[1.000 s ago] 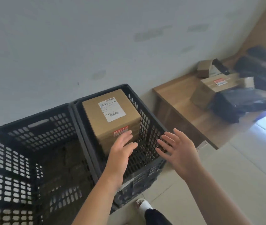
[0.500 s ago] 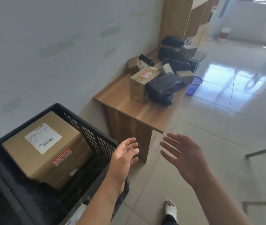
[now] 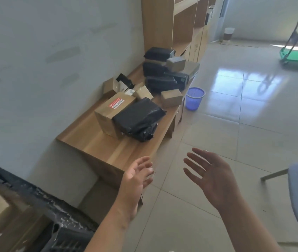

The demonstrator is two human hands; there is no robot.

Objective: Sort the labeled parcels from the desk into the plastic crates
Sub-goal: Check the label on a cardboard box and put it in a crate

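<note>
Reaching empty, fingers spread, both hands (image 3: 173,176) hover well short of the desk's parcels (image 3: 126,115).

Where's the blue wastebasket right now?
Head view, right of centre: the blue wastebasket stands on the tiled floor by the desk's far end, beside a small cardboard box.

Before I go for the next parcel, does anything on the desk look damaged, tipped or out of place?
Nothing looks spilled or broken. The parcels on the desk are a loose jumble: the black bagged parcel leans against the cardboard box with the red label. Both the left hand and the right hand are empty.
</note>
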